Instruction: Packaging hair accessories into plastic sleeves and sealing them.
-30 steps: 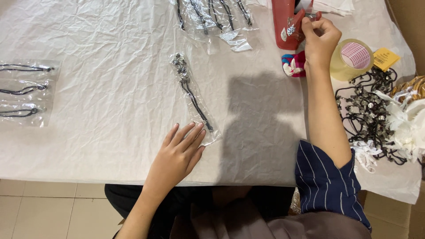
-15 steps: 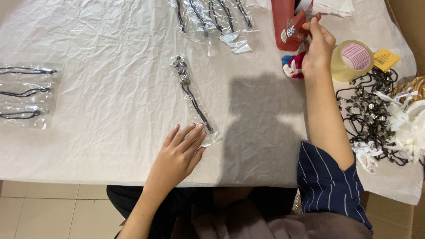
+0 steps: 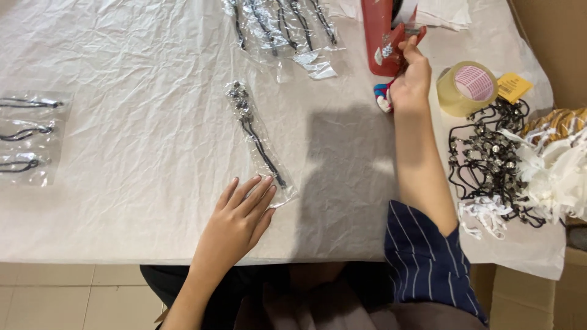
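Left hand (image 3: pixel 239 217) lies flat, open, pinning the clear plastic necklace sleeve (image 3: pixel 260 142); right hand (image 3: pixel 408 79) pinches at the red tape dispenser (image 3: pixel 380 36). Tape could easily stick crooked, imo.

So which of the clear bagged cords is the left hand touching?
The lone bag lying diagonally mid-table: the left hand rests its fingertips on its near end. The bags at the far edge and the left edge lie untouched.
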